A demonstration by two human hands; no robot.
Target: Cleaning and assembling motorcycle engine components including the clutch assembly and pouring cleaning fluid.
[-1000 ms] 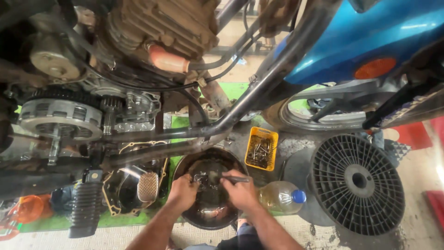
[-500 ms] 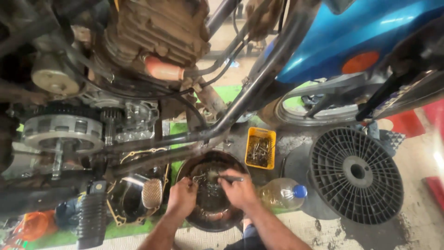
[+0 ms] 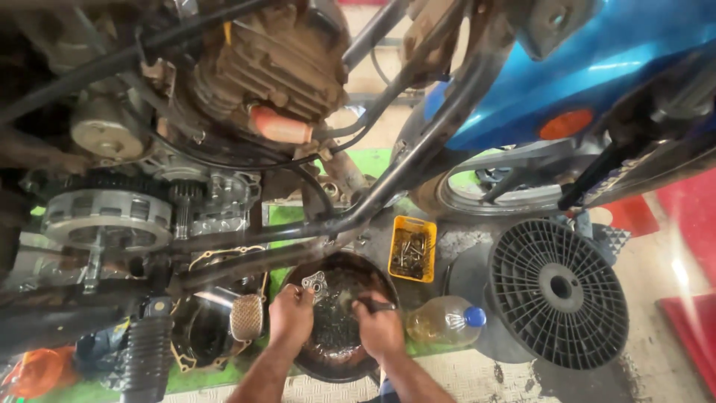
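Workshop floor, stained concrete with a green mat [image 3: 201,377] at the lower left of the frame, lies beneath a stripped motorcycle whose engine [image 3: 261,67] and frame tubes [image 3: 418,160] fill the upper half. At bottom centre I crouch over a dark round pan [image 3: 382,283] of oily liquid; my left hand [image 3: 291,313] pinches a small silver metal part [image 3: 315,283] at the pan's upper left rim, and my right hand [image 3: 379,332] is closed around a thin dark tool, seemingly a brush [image 3: 373,304], whose working end I cannot make out against the murky liquid. The part sits just above the liquid, between my two hands. To clean it well, I judge, it should stay low over the pan so drips fall back in, gripped by its edges with the tool worked into its holes and recesses, since an oily piece slips easily. Just right of the pan lies a plastic bottle [image 3: 440,321] with a blue cap, a yellow tray of bolts [image 3: 412,254] sits above it, and a black ribbed fan cover [image 3: 556,291] rests at the right. An exposed clutch [image 3: 104,216] shows at the left.
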